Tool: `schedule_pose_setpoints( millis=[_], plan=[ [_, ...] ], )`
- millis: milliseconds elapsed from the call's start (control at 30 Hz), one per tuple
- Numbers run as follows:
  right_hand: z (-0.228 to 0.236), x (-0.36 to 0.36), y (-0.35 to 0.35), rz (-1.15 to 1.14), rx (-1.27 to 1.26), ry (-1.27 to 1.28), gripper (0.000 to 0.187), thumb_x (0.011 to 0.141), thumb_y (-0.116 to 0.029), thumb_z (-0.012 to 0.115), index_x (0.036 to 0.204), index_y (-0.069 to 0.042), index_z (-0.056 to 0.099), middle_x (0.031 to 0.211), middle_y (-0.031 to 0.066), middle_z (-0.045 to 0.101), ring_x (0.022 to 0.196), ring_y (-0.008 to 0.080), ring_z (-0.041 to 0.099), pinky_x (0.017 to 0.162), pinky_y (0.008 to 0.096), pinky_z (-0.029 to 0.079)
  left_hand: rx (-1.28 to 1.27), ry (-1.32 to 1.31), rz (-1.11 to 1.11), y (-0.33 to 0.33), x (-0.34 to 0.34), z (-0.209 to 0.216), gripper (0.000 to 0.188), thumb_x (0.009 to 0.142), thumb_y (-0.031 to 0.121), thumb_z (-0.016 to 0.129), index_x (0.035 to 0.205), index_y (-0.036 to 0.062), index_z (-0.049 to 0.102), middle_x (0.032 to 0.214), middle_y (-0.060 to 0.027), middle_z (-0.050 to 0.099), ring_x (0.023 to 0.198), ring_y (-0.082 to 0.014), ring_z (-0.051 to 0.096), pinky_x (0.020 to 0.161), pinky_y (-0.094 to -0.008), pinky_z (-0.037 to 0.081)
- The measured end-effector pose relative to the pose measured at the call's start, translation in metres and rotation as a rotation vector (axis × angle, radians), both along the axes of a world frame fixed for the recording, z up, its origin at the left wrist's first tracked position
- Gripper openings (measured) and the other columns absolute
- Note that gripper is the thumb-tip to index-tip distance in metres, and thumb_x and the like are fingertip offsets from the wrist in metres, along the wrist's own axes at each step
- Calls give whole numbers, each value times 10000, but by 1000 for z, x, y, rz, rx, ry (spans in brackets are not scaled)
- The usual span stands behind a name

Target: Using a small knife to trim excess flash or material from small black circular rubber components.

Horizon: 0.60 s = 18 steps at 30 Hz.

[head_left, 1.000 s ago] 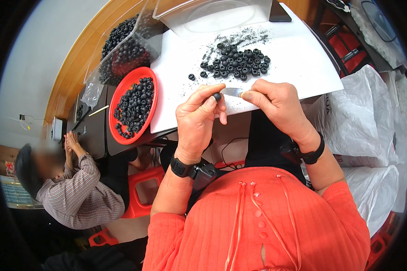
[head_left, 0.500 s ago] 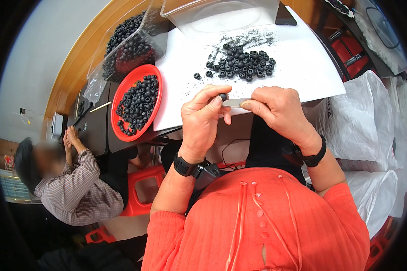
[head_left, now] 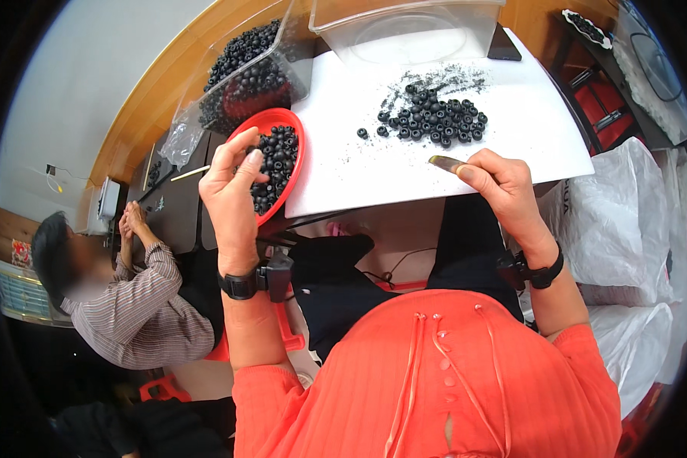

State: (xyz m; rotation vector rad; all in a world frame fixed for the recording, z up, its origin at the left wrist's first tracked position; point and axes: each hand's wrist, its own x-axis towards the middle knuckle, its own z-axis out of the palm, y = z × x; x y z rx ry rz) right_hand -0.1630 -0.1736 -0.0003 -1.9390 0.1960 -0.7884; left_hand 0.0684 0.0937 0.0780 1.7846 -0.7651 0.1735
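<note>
My left hand (head_left: 231,191) hovers over the near left part of a round red plate (head_left: 301,164), its fingers apart and no bead visible between them. Many black round beads (head_left: 281,151) with holes fill the plate. In my right hand (head_left: 504,187) a small knife (head_left: 444,162) is pinched between thumb and fingers, its short blade pointing left above the near edge of a white sheet (head_left: 336,172). Beyond the blade lies a pile of black beads (head_left: 443,118), with dark crumbs scattered around it. A few beads sit apart at the pile's left.
Behind the plate stands a clear bin (head_left: 301,76) of black beads. Another clear bin (head_left: 404,49) is at the far edge. White plastic bags (head_left: 611,221) crowd the right side. At the left a person in a striped shirt (head_left: 141,313) sits at a dark table (head_left: 183,206).
My left hand has moved left from the blade to the plate, and the bead it held is gone from its fingers. My right hand keeps the knife, slightly farther right. The view has shifted a little.
</note>
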Motion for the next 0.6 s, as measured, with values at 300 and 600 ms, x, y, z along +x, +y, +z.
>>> schedule_pose_setpoints(
  millis=[300,600],
  plan=[
    [3,0,5,-9,24,-16,241,955,-205,724,854,13,710,649,57,590,581,110,522,539,281,402,274,-345,-17,-92,-20,-55,160,796,52,791,920,-25,726,813,-96,617,689,-177,597,648,-317,493],
    [-2,-2,0,-8,0,-61,209,934,-181,737,849,8,707,675,79,604,579,148,531,540,295,404,624,-608,61,-125,-3,-66,47,793,28,690,827,-2,698,918,-162,637,894,-368,644,748,-479,542]
  ],
)
